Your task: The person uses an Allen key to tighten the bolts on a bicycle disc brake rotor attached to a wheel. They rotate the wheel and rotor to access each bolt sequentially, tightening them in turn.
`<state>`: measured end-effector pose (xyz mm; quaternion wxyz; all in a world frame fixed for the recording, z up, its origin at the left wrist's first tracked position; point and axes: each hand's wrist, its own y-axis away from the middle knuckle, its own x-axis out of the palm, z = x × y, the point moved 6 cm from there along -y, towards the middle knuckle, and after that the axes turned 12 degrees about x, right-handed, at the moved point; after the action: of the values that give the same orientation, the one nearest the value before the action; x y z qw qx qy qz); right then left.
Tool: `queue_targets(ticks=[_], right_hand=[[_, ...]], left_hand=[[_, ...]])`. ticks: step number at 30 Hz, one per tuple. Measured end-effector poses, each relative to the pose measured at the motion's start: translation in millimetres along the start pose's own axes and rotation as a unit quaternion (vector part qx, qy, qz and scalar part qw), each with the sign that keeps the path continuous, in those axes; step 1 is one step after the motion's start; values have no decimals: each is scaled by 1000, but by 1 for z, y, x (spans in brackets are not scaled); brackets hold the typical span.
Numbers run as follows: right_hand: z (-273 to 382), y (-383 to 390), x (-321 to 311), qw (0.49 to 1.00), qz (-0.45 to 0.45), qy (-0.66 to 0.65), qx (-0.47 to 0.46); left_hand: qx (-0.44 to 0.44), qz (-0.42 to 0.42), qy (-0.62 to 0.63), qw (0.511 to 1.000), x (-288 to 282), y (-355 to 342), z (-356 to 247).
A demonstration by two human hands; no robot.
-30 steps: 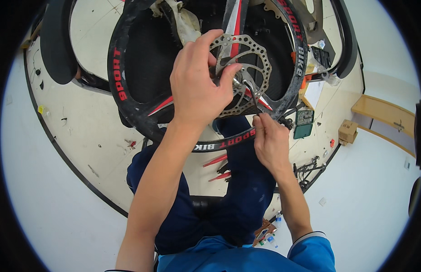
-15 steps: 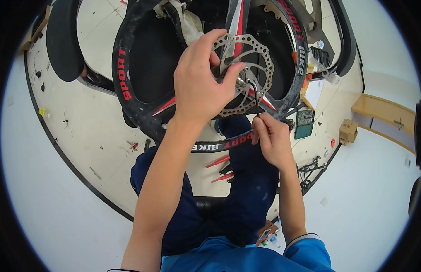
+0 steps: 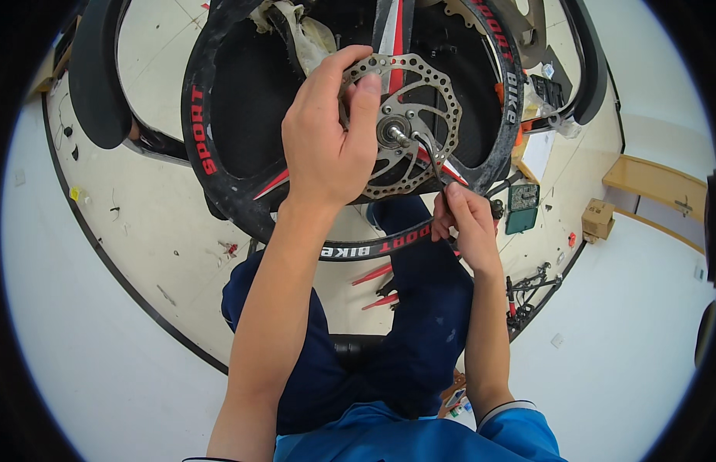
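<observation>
Brake disc [image 3: 404,112] lies on the far-side wheel [image 3: 231,185], centred over its hub [image 3: 388,128]. Left hand [image 3: 327,138] grasps the disc's left edge; its thumb has lifted off the hub, so the axle [image 3: 400,138] now shows, judged to give clearer access there. Hex key [image 3: 437,163], tip seating unclear, runs from beside the axle to the right hand [image 3: 466,223], pinching its near end.

The brake disc [image 3: 409,115] is partly covered by the left fingers [image 3: 364,100], the wheel [image 3: 196,123] cut off above them; a bent tool [image 3: 438,166] is partly hidden in the right fingers [image 3: 458,204].
</observation>
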<state>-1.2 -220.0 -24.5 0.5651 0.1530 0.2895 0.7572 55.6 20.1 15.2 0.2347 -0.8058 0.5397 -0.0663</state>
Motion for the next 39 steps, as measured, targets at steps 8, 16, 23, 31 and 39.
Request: queue_targets(ticks=[8, 16, 23, 31, 39], right_hand=[[36, 5, 39, 983, -140, 104, -66], [33, 0, 33, 962, -187, 179, -83], [38, -9, 12, 966, -72, 234, -87], [51, 2, 10, 945, -44, 316, -66], [62, -17, 3, 892, 148, 427, 6]], left_hand=[[16, -17, -10, 1000, 3, 0, 3], [27, -39, -171, 984, 11, 0, 3], [31, -35, -166, 985, 13, 1, 6], [51, -39, -152, 986, 14, -1, 5], [75, -60, -165, 982, 6, 0, 8]])
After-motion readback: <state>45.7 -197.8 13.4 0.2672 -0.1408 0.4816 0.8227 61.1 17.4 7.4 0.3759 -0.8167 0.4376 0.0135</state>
